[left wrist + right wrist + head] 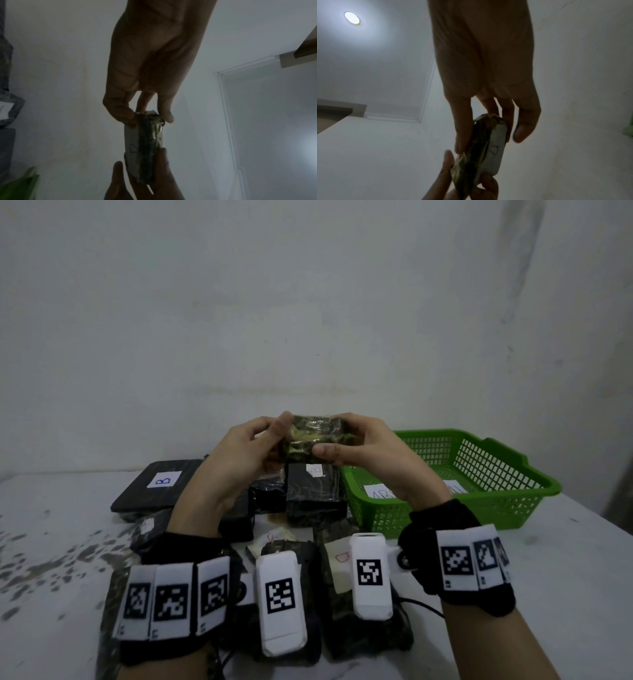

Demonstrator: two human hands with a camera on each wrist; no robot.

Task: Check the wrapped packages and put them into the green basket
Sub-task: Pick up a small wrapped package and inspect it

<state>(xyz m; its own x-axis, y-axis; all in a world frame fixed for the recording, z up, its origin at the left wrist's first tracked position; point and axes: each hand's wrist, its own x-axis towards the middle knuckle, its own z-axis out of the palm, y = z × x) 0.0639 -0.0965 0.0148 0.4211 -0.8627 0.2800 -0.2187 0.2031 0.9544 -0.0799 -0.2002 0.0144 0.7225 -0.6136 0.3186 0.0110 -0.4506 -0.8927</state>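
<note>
I hold a small dark camouflage-wrapped package [313,436] up above the table with both hands. My left hand [253,446] pinches its left end between thumb and fingers, and my right hand [356,445] grips its right end. In the left wrist view the package [150,147] shows edge-on with a white label on one face; the right wrist view shows the same package [481,150] and label. The green basket [507,494] stands on the table to the right, with white paper labels inside. Several more dark wrapped packages [313,494] lie below my hands.
A flat black package marked B [154,489] lies at the left of the pile. The white table [565,559] has dark stains on its left side. A pale wall [308,302] rises just behind the table. A black cable [424,607] runs near my right wrist.
</note>
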